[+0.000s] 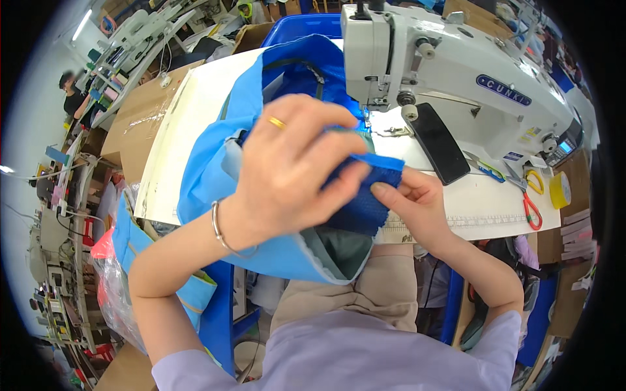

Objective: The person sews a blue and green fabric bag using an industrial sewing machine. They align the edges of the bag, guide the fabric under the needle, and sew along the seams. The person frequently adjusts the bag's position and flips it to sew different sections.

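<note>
A light blue fabric piece [212, 159], shaped like a bag with a deeper blue inside, lies bunched on the sewing table and hangs over its near edge. A dark blue mesh panel [365, 212] with a bright blue edge strip [381, 160] is held up in front of the needle area. My right hand [420, 205] pinches the panel's right edge between thumb and fingers. Slightly blurred, my left hand [293, 166] closes thumb and fingers on the panel's upper left part, hiding some of the fabric. A grey-green lining [339, 251] shows below.
The white sewing machine [450, 58] stands at the back right. On its table lie a black phone [440, 143], thread snips [488, 169], red-handled scissors [531, 210], a yellow tape roll [559, 190] and a ruler strip [469, 221]. Behind is a blue bin [303, 27]. Another person [75, 101] is far left.
</note>
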Available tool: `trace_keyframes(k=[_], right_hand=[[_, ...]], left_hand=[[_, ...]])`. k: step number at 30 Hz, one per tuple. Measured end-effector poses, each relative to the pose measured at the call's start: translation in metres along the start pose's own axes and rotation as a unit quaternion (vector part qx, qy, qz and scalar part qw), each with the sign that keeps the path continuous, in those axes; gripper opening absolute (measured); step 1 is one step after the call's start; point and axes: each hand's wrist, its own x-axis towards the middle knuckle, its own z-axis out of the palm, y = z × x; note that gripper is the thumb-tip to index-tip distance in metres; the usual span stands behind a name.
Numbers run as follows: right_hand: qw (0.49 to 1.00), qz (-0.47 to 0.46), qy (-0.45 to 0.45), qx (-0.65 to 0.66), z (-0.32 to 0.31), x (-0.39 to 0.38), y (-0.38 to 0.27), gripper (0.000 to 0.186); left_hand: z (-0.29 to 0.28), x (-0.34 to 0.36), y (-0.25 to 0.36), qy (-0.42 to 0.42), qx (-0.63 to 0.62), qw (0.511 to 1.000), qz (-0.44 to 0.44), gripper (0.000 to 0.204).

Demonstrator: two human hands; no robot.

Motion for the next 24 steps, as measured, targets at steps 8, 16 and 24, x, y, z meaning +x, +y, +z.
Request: trace_keyframes(k=[8,16,24], right_hand=[[0.984,-0.122,0.015,-0.125,-0.001,0.000,0.004,0.022],[0.972,-0.108,0.082,-0.189,-0.004,0.000,-0.014,0.016],[0.966,-0.154,0.036,-0.202,-0.013,0.001,-0.007,0.013]], left_hand=[[0.025,-0.010,0.012,-0.097,-0.117,0.984,-0.092,0.025],[0.033,-0.016,0.008,-0.129,-0.140,0.976,-0.102,0.019],[0.039,-0.022,0.000,-0.153,-0.211,0.960,-0.104,0.019]])
